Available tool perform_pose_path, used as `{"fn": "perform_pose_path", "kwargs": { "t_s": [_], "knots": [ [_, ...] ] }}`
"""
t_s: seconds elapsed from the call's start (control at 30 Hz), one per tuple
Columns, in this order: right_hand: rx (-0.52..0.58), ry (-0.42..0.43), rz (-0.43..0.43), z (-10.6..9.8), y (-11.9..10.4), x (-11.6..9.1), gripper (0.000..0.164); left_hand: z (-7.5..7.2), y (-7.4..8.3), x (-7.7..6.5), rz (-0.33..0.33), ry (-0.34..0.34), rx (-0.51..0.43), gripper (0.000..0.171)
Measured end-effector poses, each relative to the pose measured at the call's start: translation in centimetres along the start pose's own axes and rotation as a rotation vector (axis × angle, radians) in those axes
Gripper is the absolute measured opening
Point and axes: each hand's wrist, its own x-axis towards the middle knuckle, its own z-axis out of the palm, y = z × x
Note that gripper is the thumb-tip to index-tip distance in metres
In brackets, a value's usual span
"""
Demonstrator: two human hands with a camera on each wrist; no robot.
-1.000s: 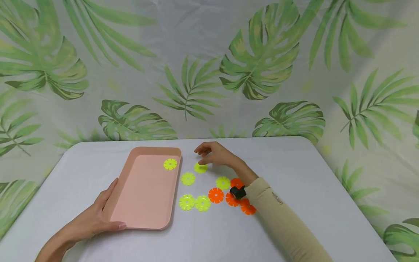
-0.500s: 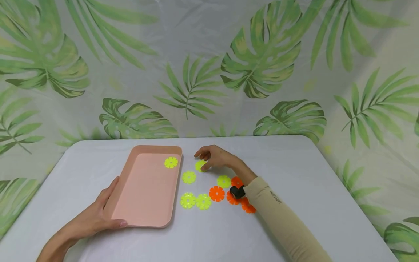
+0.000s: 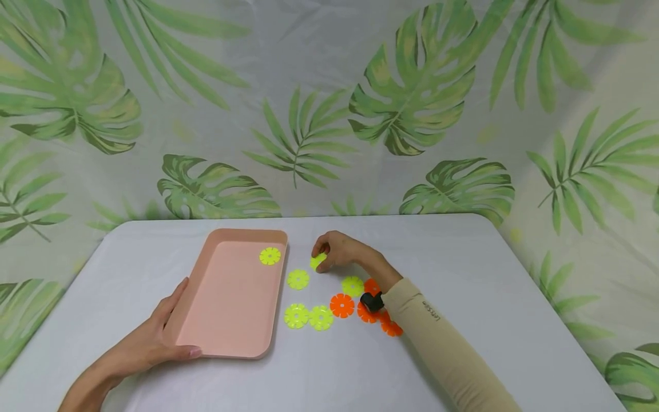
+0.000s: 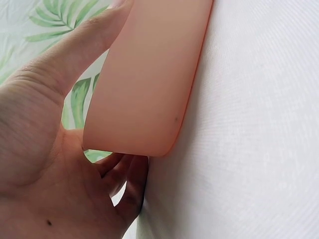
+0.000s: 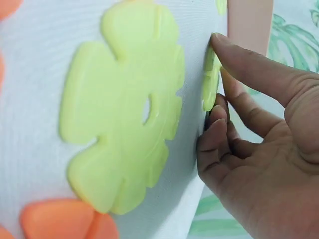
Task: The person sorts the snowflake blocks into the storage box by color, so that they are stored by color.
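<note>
White tabletop point(image 3: 463, 274): right hand point(image 3: 342, 250) pinches a yellow disc point(image 3: 317, 261), left hand point(image 3: 149, 343) clasps the pink tray point(image 3: 206, 309).

backdrop: leaf-print curtain point(image 3: 329, 109) | furniture: white table point(image 3: 489, 297) | light: even

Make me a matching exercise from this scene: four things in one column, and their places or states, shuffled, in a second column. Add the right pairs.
Things:
1. left hand
2. right hand
3. pink tray
4. orange discs

Places or states:
A. lying on the white table near the beige sleeve
B. pinching a yellow-green disc at its edge
C. holding one yellow-green disc in its far corner
D. gripping the tray's near corner

Pairs: 1-D, 2-B, 3-C, 4-A
</note>
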Motion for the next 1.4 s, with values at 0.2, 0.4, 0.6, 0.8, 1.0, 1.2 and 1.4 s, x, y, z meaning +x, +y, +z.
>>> {"fn": "perform_pose_path", "kwargs": {
  "t_s": [0.2,0.4,0.6,0.8,1.0,1.2,1.4],
  "knots": [
    [-0.094,0.046,0.061,-0.1,-1.0,-0.4,0.038,-0.1,0.2,0.1,0.009,0.008,0.007,0.123],
    [-0.127,0.062,0.053,-0.3,-1.1,-0.6,0.038,0.0,0.2,0.2,-0.007,0.005,0.005,0.124],
    [-0.095,0.09,0.013,-0.3,-0.9,-0.7,0.031,0.1,0.2,0.1,-0.012,0.004,-0.006,0.124],
    [-0.093,0.083,0.016,-0.4,-0.6,-0.8,0.03,0.3,0.2,0.0,-0.022,0.002,-0.003,0.123],
    [-0.042,0.037,0.03,-1.0,-0.1,-0.9,0.027,0.2,0.2,0.1,-0.006,0.007,-0.014,0.124],
    [0.113,-0.024,0.03,-1.5,0.1,-1.2,0.032,0.1,0.2,0.1,-0.017,0.006,-0.003,0.123],
    [0.249,-0.01,-0.056,-1.4,-0.1,-1.2,0.035,0.1,0.0,0.0,-0.007,0.013,0.025,0.123]
  ]
}}
